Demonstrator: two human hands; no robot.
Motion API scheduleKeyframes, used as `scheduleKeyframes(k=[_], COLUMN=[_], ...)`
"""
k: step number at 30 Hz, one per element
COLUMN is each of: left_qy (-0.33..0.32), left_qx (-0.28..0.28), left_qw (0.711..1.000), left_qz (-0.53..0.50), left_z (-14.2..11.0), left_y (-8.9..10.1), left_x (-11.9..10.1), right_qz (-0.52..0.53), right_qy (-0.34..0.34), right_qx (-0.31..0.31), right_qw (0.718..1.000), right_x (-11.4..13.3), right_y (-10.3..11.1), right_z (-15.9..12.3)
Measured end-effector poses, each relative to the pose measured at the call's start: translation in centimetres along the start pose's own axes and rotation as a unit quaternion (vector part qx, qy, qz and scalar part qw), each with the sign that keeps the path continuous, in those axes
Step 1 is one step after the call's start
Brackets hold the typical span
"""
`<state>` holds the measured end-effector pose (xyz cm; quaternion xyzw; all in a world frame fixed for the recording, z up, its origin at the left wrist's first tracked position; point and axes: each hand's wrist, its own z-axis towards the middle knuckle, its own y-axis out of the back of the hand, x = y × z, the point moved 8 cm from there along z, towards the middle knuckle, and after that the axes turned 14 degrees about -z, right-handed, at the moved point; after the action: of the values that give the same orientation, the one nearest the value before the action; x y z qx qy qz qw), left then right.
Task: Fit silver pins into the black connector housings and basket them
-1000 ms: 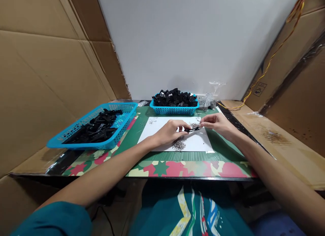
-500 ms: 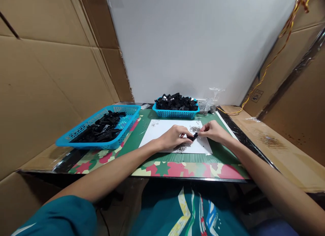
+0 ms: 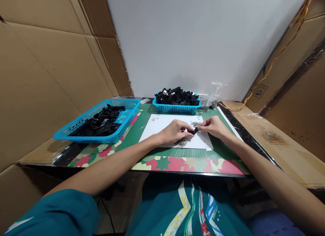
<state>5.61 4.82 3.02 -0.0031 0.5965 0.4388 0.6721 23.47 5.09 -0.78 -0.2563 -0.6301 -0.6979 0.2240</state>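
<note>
My left hand (image 3: 175,132) grips a small black part (image 3: 194,131) between thumb and fingers, just over the white sheet (image 3: 149,132). At the part's right end, my right hand (image 3: 214,127) has its thumb and fingertips pinched together. What those fingertips hold, if anything, is too small to make out. Behind the part lies a pile of tiny silvery metal pieces (image 3: 195,123). A second pile of metal bits (image 3: 181,143) sits by the left hand, partly covered by it, and a thin scatter of bits (image 3: 154,118) lies at the sheet's far left corner.
To the left stands a wide blue basket (image 3: 98,139) with black parts in it. A smaller blue basket (image 3: 176,109), heaped with black pieces, is at the back beside a clear plastic bag (image 3: 209,101). Cardboard walls (image 3: 50,60) flank the table, and a yellow-red twisted wire (image 3: 269,72) hangs on the right.
The view has shifted slightly, so the table sits a little higher in the picture. Both hands stay at the black part, the fingertips now closer together around it.
</note>
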Motion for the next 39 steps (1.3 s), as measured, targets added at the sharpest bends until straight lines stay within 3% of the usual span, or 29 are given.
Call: scheduleKeyframes(k=[19, 30, 39], left_qy=[-0.002, 0.002, -0.001], left_qx=[-0.013, -0.020, -0.025], left_qw=[1.000, 1.000, 1.000], left_qz=[0.008, -0.003, -0.003], left_z=[-0.1, 0.0, 0.0], left_y=[0.0, 0.1, 0.4], left_x=[0.2, 0.3, 0.0], right_qz=[-0.022, 0.000, -0.056], right_qy=[0.020, 0.027, 0.044], right_qx=[-0.027, -0.002, 0.023], right_qw=[0.999, 1.000, 0.997], right_x=[0.3, 0.7, 0.7], right_y=[-0.1, -0.6, 0.1], right_z=[-0.3, -0.6, -0.4])
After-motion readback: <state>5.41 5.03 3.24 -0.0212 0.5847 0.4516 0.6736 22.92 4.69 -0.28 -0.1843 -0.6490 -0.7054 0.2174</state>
